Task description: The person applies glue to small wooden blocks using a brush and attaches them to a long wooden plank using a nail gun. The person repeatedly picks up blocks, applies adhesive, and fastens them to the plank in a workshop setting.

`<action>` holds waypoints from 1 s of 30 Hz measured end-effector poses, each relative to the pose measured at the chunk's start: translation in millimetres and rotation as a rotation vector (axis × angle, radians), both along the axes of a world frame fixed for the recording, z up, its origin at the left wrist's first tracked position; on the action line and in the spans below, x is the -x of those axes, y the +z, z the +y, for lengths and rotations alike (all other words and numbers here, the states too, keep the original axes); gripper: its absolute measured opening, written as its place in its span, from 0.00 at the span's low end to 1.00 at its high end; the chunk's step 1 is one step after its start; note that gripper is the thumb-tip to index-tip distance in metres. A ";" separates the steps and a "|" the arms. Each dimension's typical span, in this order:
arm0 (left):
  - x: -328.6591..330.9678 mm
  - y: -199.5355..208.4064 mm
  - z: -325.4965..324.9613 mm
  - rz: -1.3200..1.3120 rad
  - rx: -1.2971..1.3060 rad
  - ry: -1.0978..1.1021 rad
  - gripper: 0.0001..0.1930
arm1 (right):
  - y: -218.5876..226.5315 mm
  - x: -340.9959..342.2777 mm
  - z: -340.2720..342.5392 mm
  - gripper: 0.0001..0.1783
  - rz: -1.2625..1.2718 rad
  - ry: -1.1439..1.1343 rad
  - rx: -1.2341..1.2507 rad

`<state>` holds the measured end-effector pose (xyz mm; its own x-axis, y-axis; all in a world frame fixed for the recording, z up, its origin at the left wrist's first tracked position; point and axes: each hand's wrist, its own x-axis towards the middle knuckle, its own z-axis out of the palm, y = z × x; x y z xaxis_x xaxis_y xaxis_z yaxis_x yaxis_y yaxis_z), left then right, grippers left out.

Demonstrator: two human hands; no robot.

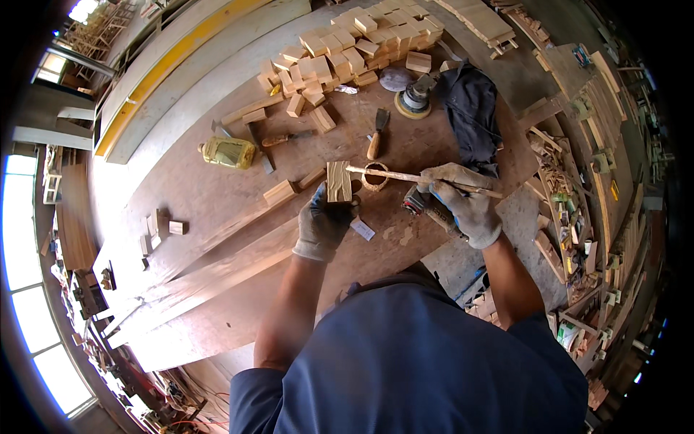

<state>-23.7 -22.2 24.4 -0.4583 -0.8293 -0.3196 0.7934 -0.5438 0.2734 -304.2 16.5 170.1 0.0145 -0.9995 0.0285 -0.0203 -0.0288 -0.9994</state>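
My gloved left hand (322, 223) grips a small wood block (338, 181) with bold dark grain, held up over the table. Closed around a thin wooden stick (394, 174), my gloved right hand (464, 204) keeps it nearly level, its left tip at the block's upper right edge. Behind the stick is a small round tan thing with a pale rim (374, 178), partly covered; whether it is a bowl or a ring I cannot tell. A dark power tool (426, 206) lies beneath my right hand. Beside my left hand rests a white paper tag (362, 228).
Many wood blocks (340, 50) are heaped at the table's far side. Nearer lie a putty knife (377, 134), a hammer (259, 147), a chisel-like tool (285, 137), a bottle of yellowish liquid (228, 152), a sander (414, 100) and dark cloth (470, 108). Long boards (210, 267) stretch left.
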 end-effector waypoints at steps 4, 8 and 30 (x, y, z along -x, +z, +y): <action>1.5 4.0 0.7 0.065 -0.015 0.009 0.25 | -3.3 -0.2 -5.8 0.06 0.183 0.098 0.136; 3.2 8.8 0.6 -0.088 -0.071 0.057 0.24 | 0.7 10.0 -1.1 0.06 0.211 0.245 0.149; 9.0 13.3 2.1 -0.117 -0.096 0.076 0.22 | 10.7 -0.2 -7.1 0.06 0.223 0.216 0.064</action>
<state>-32.7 -20.2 37.7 -0.3504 -0.8232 -0.4467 0.7988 -0.5117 0.3163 -304.1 9.3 180.7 0.2395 -0.9688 0.0635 -0.2257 -0.1192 -0.9669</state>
